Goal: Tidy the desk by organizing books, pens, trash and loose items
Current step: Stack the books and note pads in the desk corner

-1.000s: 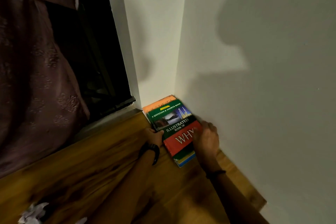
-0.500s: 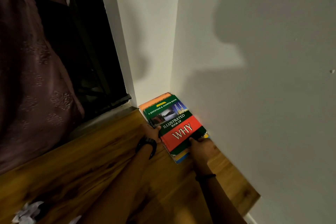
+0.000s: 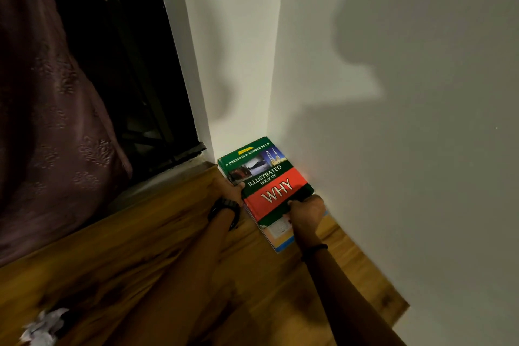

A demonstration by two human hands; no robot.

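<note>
A green and red book titled "Illustrated Book of Why" (image 3: 264,174) lies on top of a small stack in the desk's far corner, against both walls. A lighter book with a blue edge (image 3: 279,233) sticks out under it toward me. My left hand (image 3: 231,185), with a dark watch on the wrist, holds the stack's left side, thumb on the top cover. My right hand (image 3: 306,211) grips the near right corner of the top book, fingers curled over its edge.
The wooden desk (image 3: 157,247) runs from the corner toward me. Crumpled white paper (image 3: 42,326) lies at its near left. A dark window (image 3: 140,93) and a brownish curtain (image 3: 47,121) stand on the left. White walls (image 3: 393,149) close the corner and the right side.
The top book has slid deeper into the corner and now covers the orange book behind it. My right hand has moved from the cover's right side to its near right corner.
</note>
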